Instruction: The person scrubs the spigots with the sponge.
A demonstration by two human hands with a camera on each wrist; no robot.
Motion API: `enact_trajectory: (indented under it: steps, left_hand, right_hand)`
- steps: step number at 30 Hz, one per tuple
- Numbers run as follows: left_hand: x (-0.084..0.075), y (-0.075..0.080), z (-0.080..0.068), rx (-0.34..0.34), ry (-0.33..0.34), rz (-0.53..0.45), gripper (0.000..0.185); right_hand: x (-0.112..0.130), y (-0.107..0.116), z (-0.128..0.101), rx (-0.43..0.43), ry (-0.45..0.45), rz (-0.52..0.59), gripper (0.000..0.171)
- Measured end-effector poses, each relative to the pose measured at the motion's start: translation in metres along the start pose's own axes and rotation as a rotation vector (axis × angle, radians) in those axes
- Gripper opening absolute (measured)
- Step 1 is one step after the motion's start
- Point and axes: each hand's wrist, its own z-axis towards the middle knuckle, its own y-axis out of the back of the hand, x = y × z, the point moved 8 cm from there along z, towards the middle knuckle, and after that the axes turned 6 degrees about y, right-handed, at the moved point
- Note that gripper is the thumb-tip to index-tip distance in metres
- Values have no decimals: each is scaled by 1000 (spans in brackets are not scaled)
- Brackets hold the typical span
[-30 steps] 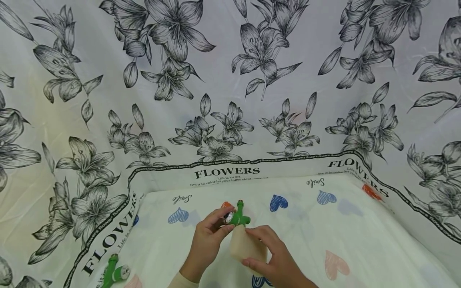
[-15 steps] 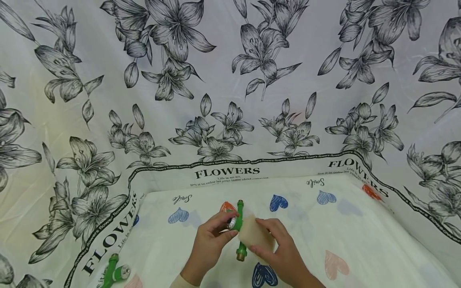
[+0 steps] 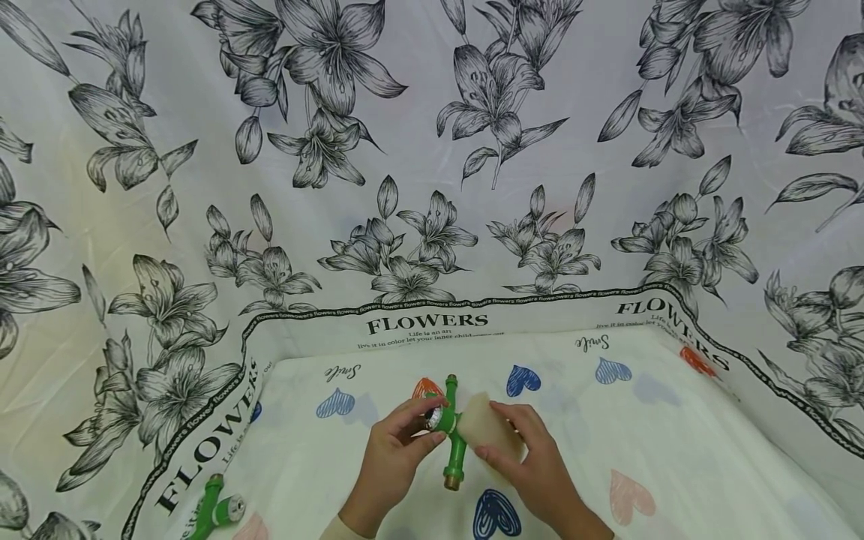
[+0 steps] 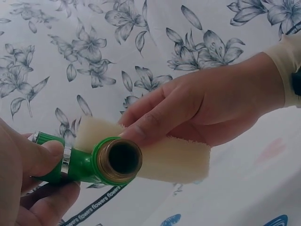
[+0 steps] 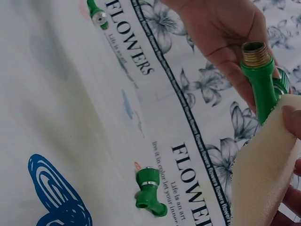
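Green plastic tee fitting sits pinched in my left hand above the tabletop; my right hand presses the sponge against it, mid-wipe. Next probably needs turning the fitting.

The light was soft and even, faintly warmer at the left; shadows stayed weak; the head view bowed at its edges; both wrist views looked slightly hazy.
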Motion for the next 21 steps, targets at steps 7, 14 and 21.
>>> enact_trajectory:
  steps: [7,14,21]
  left_hand:
    - [3,3,2,-13,17,-15,47]
    - [6,9,3,-47,2,-9,47]
    - [9,11,5,-63,3,-35,47]
  right_hand:
    - [5,-11,-4,89,-21,66,60]
    - [22,-25,-13,210,73,146,57]
    - [35,-28,-20,269,229,148,58]
